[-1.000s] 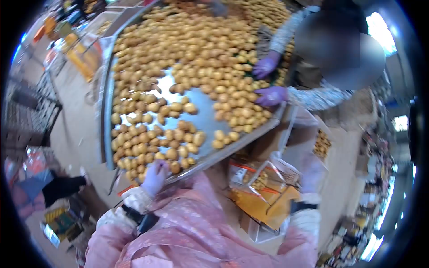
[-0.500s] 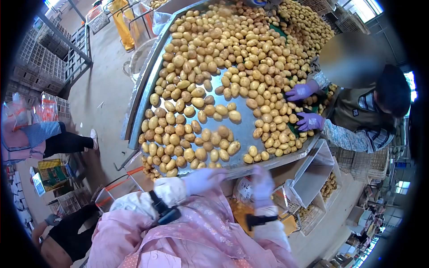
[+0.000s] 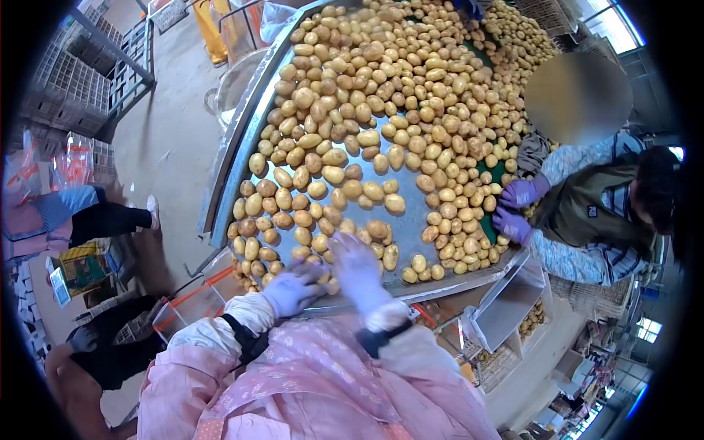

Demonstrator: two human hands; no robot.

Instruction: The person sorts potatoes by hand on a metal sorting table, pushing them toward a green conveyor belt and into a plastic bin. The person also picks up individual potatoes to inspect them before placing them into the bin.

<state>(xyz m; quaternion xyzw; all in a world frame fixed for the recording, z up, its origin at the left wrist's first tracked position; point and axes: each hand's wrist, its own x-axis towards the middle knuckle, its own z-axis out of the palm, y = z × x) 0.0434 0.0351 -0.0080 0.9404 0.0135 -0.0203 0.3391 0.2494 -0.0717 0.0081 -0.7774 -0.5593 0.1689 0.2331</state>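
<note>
Yellow-brown potatoes (image 3: 411, 81) cover much of a metal sorting table (image 3: 411, 213). At its near edge my left hand (image 3: 295, 288), in a pale purple glove, reaches over the closest potatoes with its fingers apart. My right hand (image 3: 357, 273), gloved alike, lies to the right of it, fingers stretched forward against a loose group of potatoes and somewhat smeared by motion. Neither hand visibly grips a potato, though some potatoes beneath them are hidden.
Across the right side, a co-worker's purple-gloved hands (image 3: 519, 205) rest by the potatoes near a green strip (image 3: 488, 226). A sloping metal chute (image 3: 506, 312) hangs at the table's near right edge. Stacked crates (image 3: 62, 81) stand far left, and another person's leg (image 3: 110, 221) shows there.
Both my hands have moved onto the potatoes; the right one swung left from beyond the table edge. The co-worker's hands have drawn back to the right, exposing more green strip.
</note>
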